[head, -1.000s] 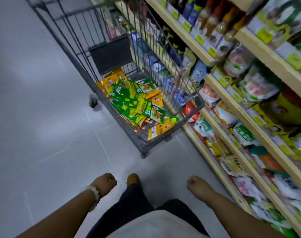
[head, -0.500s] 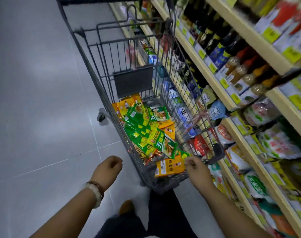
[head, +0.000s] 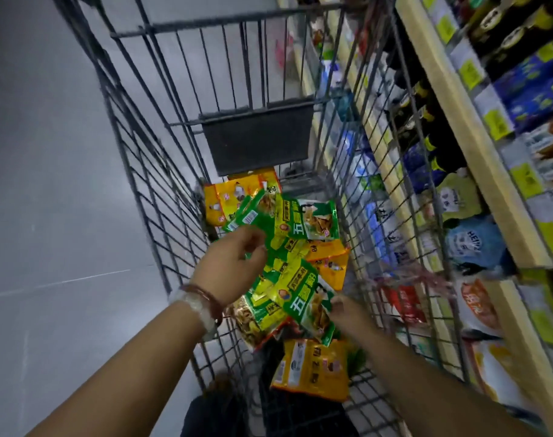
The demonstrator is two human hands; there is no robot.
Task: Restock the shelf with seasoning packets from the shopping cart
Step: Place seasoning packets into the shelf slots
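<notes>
A wire shopping cart [head: 136, 171] holds a heap of seasoning packets: green ones [head: 300, 228] on top, orange ones [head: 313, 370] at the near end and more orange ones at the far end. My left hand [head: 234, 266], with a bracelet at the wrist, reaches into the cart. Its fingers are loosely curled just over the green packets and hold nothing I can make out. Lower down, my right hand [head: 347, 313] pinches the right edge of a green packet [head: 300, 298] lying on the heap.
Store shelves [head: 476, 146] run along the right of the cart, stocked with bottles, blue bags and pouches behind yellow price tags. The cart's dark child-seat flap [head: 256, 143] stands at its far end. Grey floor lies to the left.
I have come up to the cart and bent over it. Both hands went from near its front rim down into the basket, and the right one now has hold of a green packet.
</notes>
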